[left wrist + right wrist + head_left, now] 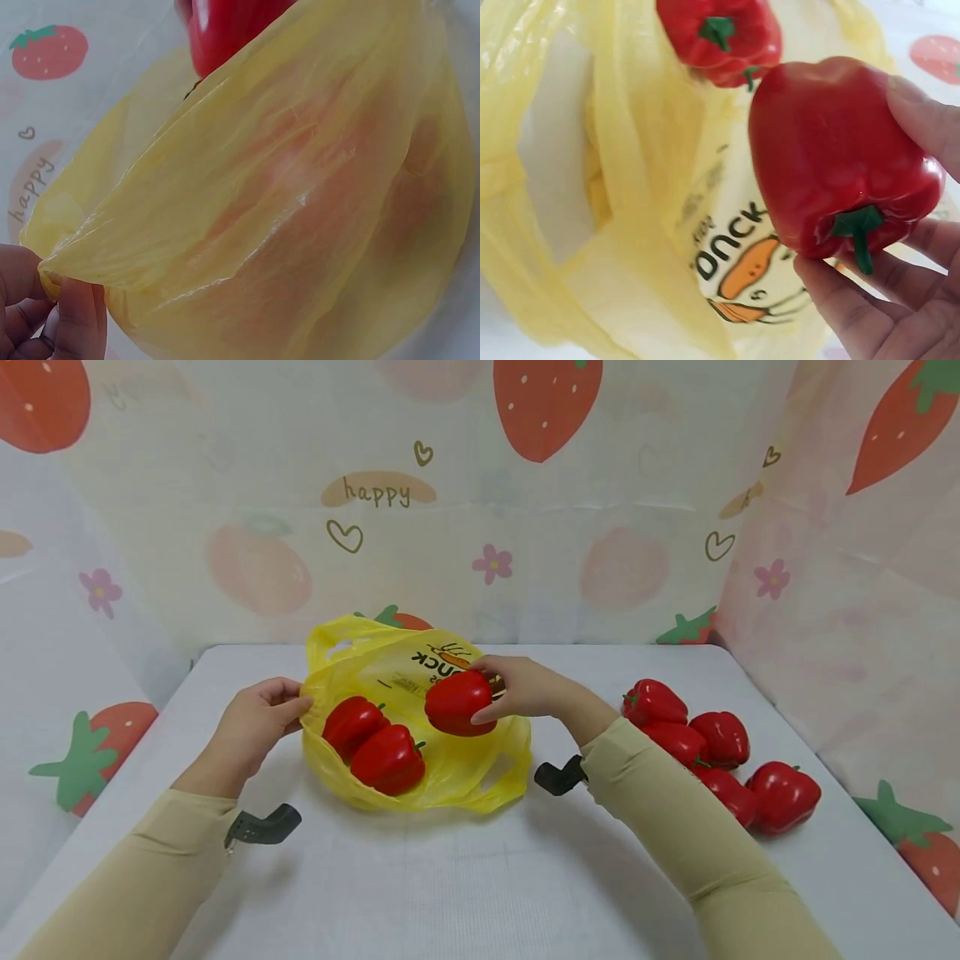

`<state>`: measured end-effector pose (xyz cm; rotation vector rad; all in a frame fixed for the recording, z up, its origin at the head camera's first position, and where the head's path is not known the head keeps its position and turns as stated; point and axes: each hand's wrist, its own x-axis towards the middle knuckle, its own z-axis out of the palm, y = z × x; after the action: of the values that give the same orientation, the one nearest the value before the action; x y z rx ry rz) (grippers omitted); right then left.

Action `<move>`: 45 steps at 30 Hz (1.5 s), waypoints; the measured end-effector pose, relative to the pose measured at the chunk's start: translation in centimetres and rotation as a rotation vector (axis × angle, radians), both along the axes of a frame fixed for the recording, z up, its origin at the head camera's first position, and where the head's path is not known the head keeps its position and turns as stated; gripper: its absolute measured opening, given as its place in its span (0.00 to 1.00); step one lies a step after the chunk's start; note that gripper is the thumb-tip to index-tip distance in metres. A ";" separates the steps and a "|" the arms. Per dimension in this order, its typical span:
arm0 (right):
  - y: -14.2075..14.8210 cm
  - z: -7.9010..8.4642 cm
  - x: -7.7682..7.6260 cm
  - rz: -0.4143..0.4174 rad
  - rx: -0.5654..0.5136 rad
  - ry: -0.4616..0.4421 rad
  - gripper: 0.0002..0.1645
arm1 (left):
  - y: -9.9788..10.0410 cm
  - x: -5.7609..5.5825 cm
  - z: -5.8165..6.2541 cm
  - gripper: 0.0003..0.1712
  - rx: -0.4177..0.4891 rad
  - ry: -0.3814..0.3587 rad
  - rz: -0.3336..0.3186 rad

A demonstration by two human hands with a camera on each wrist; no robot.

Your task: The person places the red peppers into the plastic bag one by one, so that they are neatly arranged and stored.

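Note:
A yellow plastic bag [450,789] lies with its mouth spread on the white table, two red bell peppers [388,760] inside it. My left hand [258,718] pinches the bag's left edge between thumb and fingers; the left wrist view shows the plastic [300,225] drawn up from those fingertips. Over the bag's opening, my right hand [525,689] grips another red bell pepper [456,703] by its right side. In the right wrist view that pepper [840,142] has its green stem pointing down toward the fingers, and the bag's printed carrot lies behind it.
Several red bell peppers [783,797] sit in a cluster at the table's right, partly hidden behind my right forearm [675,827]. A strawberry-patterned cloth [540,585] hangs along the back and both sides. The white table [420,893] extends in front of the bag.

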<state>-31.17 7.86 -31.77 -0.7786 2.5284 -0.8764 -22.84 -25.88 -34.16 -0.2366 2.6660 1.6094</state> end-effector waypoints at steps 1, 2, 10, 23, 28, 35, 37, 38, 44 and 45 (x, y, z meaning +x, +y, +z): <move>-0.3 -0.2 -0.1 -0.002 0.006 0.007 0.41 | 0.0 0.0 0.0 0.22 -0.001 0.000 0.001; -0.6 -0.3 -0.1 -0.006 0.016 0.015 0.41 | 0.0 0.0 0.0 0.22 -0.001 0.000 0.003; -2.4 -1.8 -0.3 -0.074 0.041 -0.013 0.41 | 0.1 0.0 0.0 0.21 0.004 0.004 -0.001; -4.1 -2.9 0.1 -0.067 0.128 0.028 0.46 | 0.3 -0.1 0.0 0.23 0.012 -0.003 -0.004; -4.5 -3.4 -0.1 -0.040 0.164 0.052 0.48 | 0.3 -0.1 0.0 0.23 0.013 -0.008 -0.005; -5.0 -3.8 -0.2 -0.036 0.176 0.058 0.49 | 0.3 -0.1 0.1 0.22 0.008 -0.011 0.001; -5.1 -3.8 -0.2 -0.042 0.190 0.068 0.49 | 0.3 -0.1 0.2 0.22 0.009 -0.012 0.000; -5.2 -3.8 -0.2 -0.044 0.197 0.076 0.48 | 0.3 -0.1 0.2 0.23 0.010 -0.012 -0.001; -5.5 -3.8 -0.4 -0.053 0.227 0.125 0.42 | 0.3 -0.2 0.2 0.23 0.002 -0.019 -0.001; -5.6 -3.8 -0.4 -0.052 0.230 0.137 0.40 | 0.3 -0.2 0.2 0.22 -0.001 -0.020 0.000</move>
<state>-31.55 2.28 -35.62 -0.7234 2.7180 -0.5505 -23.08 -25.63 -33.95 -0.2513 2.6521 1.5975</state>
